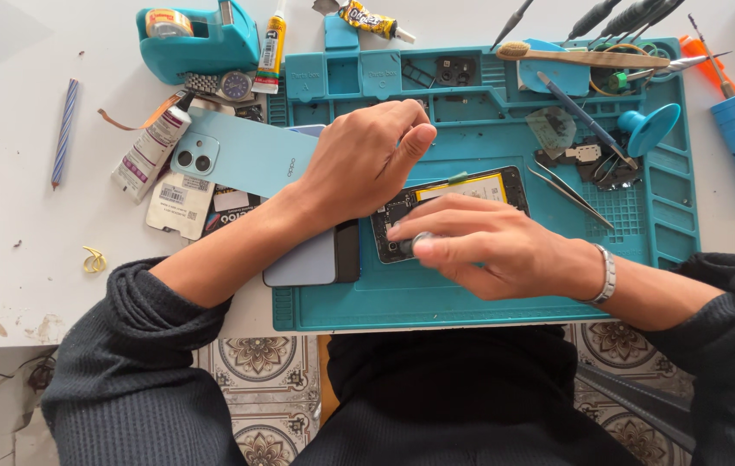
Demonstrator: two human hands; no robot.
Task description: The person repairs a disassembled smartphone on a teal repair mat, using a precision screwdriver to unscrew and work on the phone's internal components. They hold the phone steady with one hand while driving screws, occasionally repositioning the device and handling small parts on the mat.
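Teal silicone, ridged and pocketed, makes up the repair mat (471, 298) that fills the middle of the white table (5, 173). At its centre lies an opened phone (462, 203), back off, its yellow-labelled battery and dark circuit board showing. The left hand (367, 160) sits at about ten o'clock from the phone, fingers curled loosely with the thumb reaching toward the phone's upper edge; whether it pinches anything there I cannot tell. The right hand (479, 246) covers the phone's lower half from five o'clock, its fingers closed around a small grey round-ended tool (421, 242) pressed against the phone's lower left corner. At nine o'clock from the left hand a pale blue phone back cover (242, 155) lies slanted, and below it, at seven o'clock, a second phone (311, 259) rests face down across the mat's left edge. Tweezers (570, 194) lie on the mat at three o'clock from the opened phone. At twelve o'clock, along the mat's top edge, rests a wooden toothbrush (587, 57); a teal tape dispenser (199, 39) stands at eleven o'clock on the table.
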